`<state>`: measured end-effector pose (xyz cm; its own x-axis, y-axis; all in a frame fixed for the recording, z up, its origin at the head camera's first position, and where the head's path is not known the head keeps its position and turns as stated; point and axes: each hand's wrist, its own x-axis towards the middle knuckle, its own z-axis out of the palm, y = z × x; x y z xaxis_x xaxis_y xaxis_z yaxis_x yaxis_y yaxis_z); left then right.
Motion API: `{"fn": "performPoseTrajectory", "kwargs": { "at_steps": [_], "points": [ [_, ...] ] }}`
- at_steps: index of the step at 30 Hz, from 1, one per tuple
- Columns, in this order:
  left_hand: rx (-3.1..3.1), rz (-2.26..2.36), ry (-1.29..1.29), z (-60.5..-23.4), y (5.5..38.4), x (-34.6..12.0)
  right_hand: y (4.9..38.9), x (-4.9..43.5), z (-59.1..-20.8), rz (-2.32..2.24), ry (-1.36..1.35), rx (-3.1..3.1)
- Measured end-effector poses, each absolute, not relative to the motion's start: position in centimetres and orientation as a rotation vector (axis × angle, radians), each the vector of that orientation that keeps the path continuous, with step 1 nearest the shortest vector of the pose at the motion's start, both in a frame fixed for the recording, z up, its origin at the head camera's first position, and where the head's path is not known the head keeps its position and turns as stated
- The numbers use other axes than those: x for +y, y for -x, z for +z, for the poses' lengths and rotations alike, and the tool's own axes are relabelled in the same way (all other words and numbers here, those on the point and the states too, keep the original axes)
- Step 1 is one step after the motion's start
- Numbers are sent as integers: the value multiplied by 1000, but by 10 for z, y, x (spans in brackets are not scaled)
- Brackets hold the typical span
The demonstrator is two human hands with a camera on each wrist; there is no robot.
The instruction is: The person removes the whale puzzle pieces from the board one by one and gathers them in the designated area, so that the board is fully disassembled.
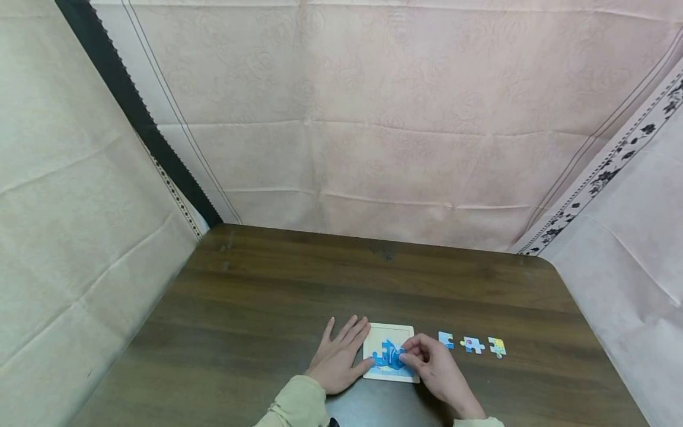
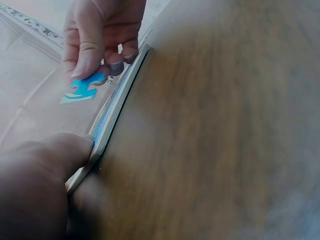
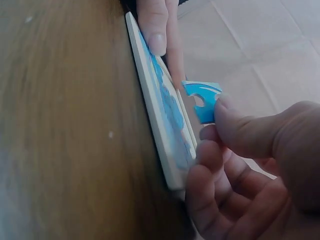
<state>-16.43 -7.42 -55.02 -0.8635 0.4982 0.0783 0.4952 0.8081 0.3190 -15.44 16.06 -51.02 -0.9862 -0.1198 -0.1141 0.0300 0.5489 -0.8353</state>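
Puzzle piece partly behind right hand

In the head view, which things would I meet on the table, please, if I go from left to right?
Left hand → puzzle tray → light-blue loose piece → middle loose piece → partly yellow loose piece.

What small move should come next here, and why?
Probably lower the blue jigsaw piece into the puzzle tray against the blue assembled section. The right hand already pinches it just above the tray, bare space borders that section, and the left hand has its thumb on the tray's edge, which should help steady it.
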Motion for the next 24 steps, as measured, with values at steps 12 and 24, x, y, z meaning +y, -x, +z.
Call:
{"fn": "performPoseTrajectory", "kwargs": {
  "at_steps": [12,24],
  "points": [
    [2941,555,-813,-551,165,-73,146,187,-502,-1378,-72,2681],
    [2931,544,-797,-551,165,-74,136,234,-490,-1183,-199,2790]
  ]
}}
